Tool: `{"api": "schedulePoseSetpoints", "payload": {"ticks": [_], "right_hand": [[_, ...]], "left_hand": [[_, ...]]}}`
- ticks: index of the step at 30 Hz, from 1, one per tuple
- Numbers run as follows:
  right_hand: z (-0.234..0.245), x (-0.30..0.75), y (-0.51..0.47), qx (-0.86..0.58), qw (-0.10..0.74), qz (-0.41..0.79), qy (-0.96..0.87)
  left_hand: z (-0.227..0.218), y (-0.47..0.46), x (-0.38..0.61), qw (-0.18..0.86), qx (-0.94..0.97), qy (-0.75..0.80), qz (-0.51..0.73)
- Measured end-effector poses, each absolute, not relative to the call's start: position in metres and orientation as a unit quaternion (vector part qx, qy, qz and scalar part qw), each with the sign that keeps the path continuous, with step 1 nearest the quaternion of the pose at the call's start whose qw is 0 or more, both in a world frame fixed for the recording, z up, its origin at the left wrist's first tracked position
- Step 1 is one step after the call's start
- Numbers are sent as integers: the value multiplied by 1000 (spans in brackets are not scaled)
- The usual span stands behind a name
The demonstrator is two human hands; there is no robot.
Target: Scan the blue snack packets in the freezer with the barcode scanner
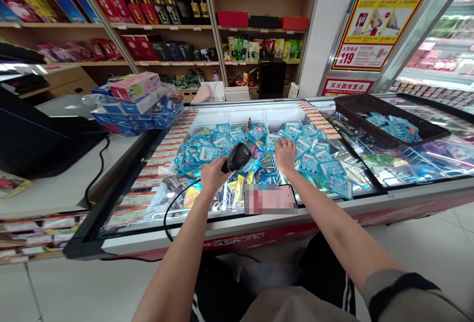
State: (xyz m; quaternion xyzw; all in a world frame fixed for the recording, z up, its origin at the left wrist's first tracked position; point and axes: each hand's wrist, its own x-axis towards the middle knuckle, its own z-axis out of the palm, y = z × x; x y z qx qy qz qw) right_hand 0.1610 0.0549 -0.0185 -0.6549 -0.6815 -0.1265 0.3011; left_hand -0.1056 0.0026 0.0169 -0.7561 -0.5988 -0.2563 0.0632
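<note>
My left hand [215,176] is wrapped round the handle of a black handheld barcode scanner [239,157], its head over the glass freezer lid. A cable runs from the scanner down past the freezer's front edge. My right hand [285,154], wearing a ring, has its fingers closed at the edge of a small blue packet [271,142] with a white label. Many similar blue packets [309,164] lie in loose piles on both sides of the hands, on the glass. Close to the front edge lies a phone [272,200] with a blurred-out screen.
A dark brown tray [344,107] with more blue packets stands on the freezer at the right. Plastic-wrapped boxes [137,100] are stacked at the left, beside a black counter device [29,129]. Stocked shelves [166,28] rise behind the freezer.
</note>
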Motion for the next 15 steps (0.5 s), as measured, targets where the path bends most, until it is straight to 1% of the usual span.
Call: {"api": "schedulePoseSetpoints", "payload": {"ticks": [9,15], "right_hand": [[-12,154,50,-683,275,-153,-659],[-9,151,49,-658,250,-159,-692]], "left_hand": [[3,2,-120,101,-783,-551,-271],[-7,2,-137,128,-773,-550,-290]]}}
